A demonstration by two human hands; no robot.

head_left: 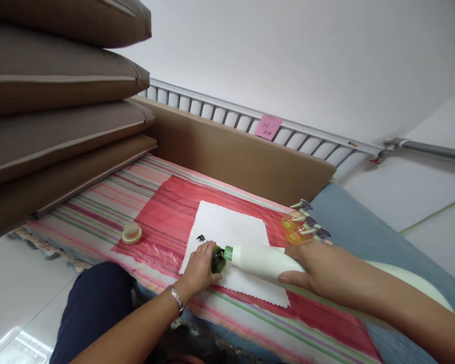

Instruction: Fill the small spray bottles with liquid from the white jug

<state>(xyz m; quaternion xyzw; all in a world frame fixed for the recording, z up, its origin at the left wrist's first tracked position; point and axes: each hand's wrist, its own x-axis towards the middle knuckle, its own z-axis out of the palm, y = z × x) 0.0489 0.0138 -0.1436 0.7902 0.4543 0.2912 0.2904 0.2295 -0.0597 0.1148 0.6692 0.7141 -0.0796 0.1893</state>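
Observation:
My left hand (201, 267), with a silvery bracelet at the wrist, is closed around a small, dark green, shiny rounded object (218, 260) that looks like a bottle. My right hand (307, 265) grips a pale green bottle (263, 259) lying almost level. Its green tip (228, 253) points left and meets or nearly meets the dark green object; the exact contact is too small to tell. Beneath both is a white cloth (231, 225) with zigzag edges. A small black piece (200, 237) rests on it, just beyond my left fingers.
A red translucent sheet (163, 212) covers part of the striped cloth (98, 202). A round pale lid or jar (131, 233) sits at left. Orange see-through bottles (296, 232) with dark tops stand right. Stacked brown cushions (60, 91) rise at left; a brown board (231, 151) lines the back.

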